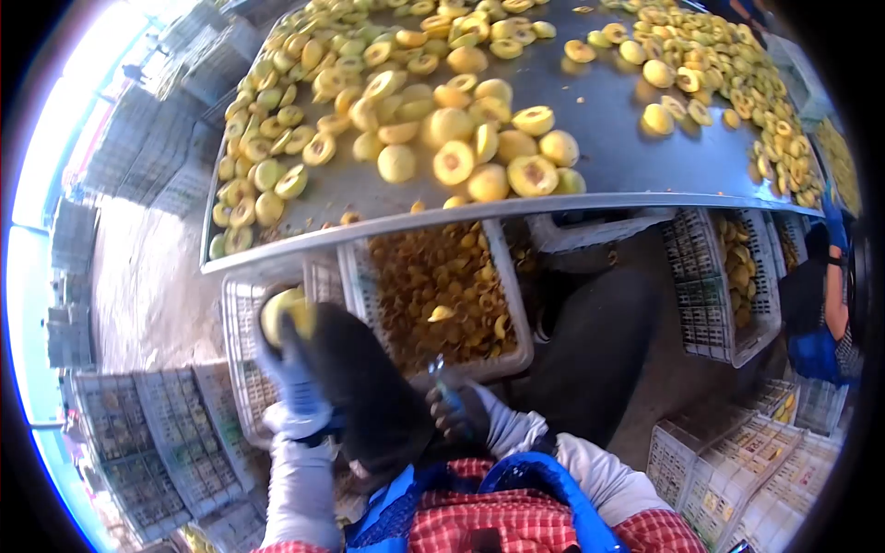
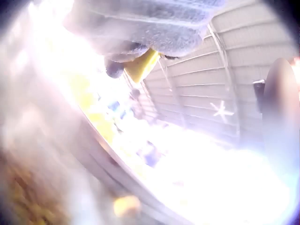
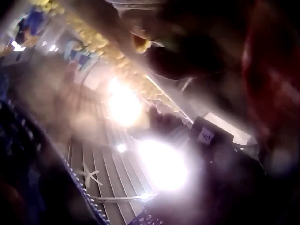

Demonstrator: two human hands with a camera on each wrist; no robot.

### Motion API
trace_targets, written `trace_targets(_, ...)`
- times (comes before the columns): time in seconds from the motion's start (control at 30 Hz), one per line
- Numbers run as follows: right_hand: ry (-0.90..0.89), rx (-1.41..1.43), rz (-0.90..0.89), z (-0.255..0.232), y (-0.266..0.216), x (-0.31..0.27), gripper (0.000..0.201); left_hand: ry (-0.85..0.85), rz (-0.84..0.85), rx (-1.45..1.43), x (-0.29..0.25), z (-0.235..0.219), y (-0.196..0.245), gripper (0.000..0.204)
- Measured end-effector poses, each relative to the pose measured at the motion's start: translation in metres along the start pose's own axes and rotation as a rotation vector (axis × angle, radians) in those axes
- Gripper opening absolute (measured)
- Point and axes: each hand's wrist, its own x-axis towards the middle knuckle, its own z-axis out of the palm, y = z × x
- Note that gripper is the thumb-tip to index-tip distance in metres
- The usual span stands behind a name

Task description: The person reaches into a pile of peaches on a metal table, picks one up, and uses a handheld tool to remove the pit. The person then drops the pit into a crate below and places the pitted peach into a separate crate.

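My left hand [image 1: 300, 369], in a pale glove, grips a yellow peach [image 1: 289, 315] over the left knee, beside the table's front edge. In the left wrist view the gloved hand [image 2: 145, 28] covers most of the fruit, and a yellow piece of the peach [image 2: 142, 65] shows below the fingers. Close to my lap, my right hand [image 1: 458, 412] in a dark-fingered glove holds a small metal-tipped tool [image 1: 437, 367] pointing up toward the crate. The right wrist view is dark and blurred around the hand.
Many peach halves [image 1: 452, 163] lie on the metal table [image 1: 608, 152]. Below its edge, a white crate [image 1: 518, 318] holds brown pits and scraps. Another crate of peach pieces [image 1: 733, 313] stands at right. Stacked crates [image 1: 171, 433] flank me, and another person's arm [image 1: 834, 286] shows at far right.
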Motion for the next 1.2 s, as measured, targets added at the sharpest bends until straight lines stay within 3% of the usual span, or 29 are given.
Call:
trace_targets(0.03,0.01,-0.095,-0.022,0.003,0.0,-0.001,0.04,0.0,0.266,0.626,0.026,-0.028,-0.006,0.04)
trace_targets(0.07,0.022,-0.189,-0.033,0.008,-0.002,-0.002,0.04,-0.038,0.137,0.912,0.044,-0.057,-0.032,0.05)
trace_targets(0.1,0.102,-0.322,-0.166,0.026,-0.004,-0.011,0.04,-0.032,0.129,1.073,0.049,-0.05,-0.029,0.054)
trace_targets(0.13,0.098,-0.313,-0.19,0.029,-0.011,-0.008,0.04,-0.026,0.119,1.234,0.055,-0.041,-0.023,0.057)
trace_targets(0.17,0.098,-0.303,-0.212,0.027,-0.015,-0.005,0.041,-0.065,0.405,1.054,0.057,-0.003,-0.004,0.059)
trace_targets(0.2,0.102,-0.293,-0.231,0.024,-0.017,-0.001,0.042,-0.165,0.426,0.719,0.055,0.043,0.002,0.06)
trace_targets(0.23,0.084,-0.281,-0.232,0.015,-0.019,0.004,0.042,-0.316,0.434,0.77,0.051,0.097,0.034,0.06)
trace_targets(0.3,0.169,-0.336,-0.227,0.015,-0.021,0.006,0.041,-0.64,0.658,0.661,0.054,0.195,0.064,0.057)
trace_targets(0.33,0.212,-0.359,-0.224,0.017,-0.025,0.005,0.041,-0.771,0.615,0.645,0.051,0.243,0.077,0.055)
trace_targets(0.4,0.266,-0.33,-0.31,0.02,-0.033,0.0,0.04,-0.955,0.859,0.59,0.058,0.328,0.086,0.054)
trace_targets(0.5,0.319,-0.274,-0.411,0.016,-0.041,-0.002,0.038,-1.022,0.955,1.197,0.057,0.416,0.051,0.07)
trace_targets(0.53,0.327,-0.276,-0.435,0.016,-0.044,-0.003,0.037,-1.058,1.081,1.386,0.056,0.43,0.021,0.076)
trace_targets(0.6,0.333,-0.312,-0.479,0.019,-0.049,-0.005,0.036,-1.114,1.004,1.411,0.054,0.428,0.03,0.075)
trace_targets(0.67,0.336,-0.361,-0.534,0.023,-0.047,-0.011,0.036,-1.282,1.022,1.301,0.073,0.408,0.043,0.071)
trace_targets(0.7,0.29,-0.352,-0.523,0.021,-0.048,-0.013,0.038,-1.358,0.918,1.242,0.082,0.393,0.049,0.07)
trace_targets(0.8,0.262,-0.413,-0.517,0.026,-0.05,-0.026,0.035,-1.325,0.922,1.295,0.112,0.346,0.033,0.075)
trace_targets(0.83,0.23,-0.387,-0.552,0.023,-0.05,-0.027,0.034,-1.363,0.817,1.332,0.125,0.329,0.032,0.076)
trace_targets(0.87,0.198,-0.361,-0.588,0.016,-0.05,-0.025,0.032,-1.326,0.748,1.431,0.138,0.312,0.028,0.08)
trace_targets(0.9,0.165,-0.336,-0.62,0.011,-0.049,-0.024,0.032,-1.272,0.487,1.537,0.147,0.298,0.044,0.086)
trace_targets(0.93,0.134,-0.34,-0.622,0.007,-0.049,-0.023,0.032,-1.228,0.414,1.574,0.159,0.283,0.042,0.092)
trace_targets(1.0,0.075,-0.349,-0.623,0.002,-0.048,-0.023,0.034,-1.099,0.269,1.552,0.183,0.256,0.019,0.09)
trace_targets(1.07,0.083,-0.427,-0.57,0.006,-0.046,-0.024,0.031,-1.04,0.156,1.319,0.201,0.232,-0.011,0.087)
trace_targets(1.13,0.065,-0.419,-0.54,0.011,-0.043,-0.027,0.031,-0.921,0.156,1.333,0.198,0.232,-0.018,0.085)
trace_targets(1.2,0.108,-0.428,-0.486,0.017,-0.042,-0.032,0.029,-0.818,0.266,1.39,0.186,0.239,-0.016,0.082)
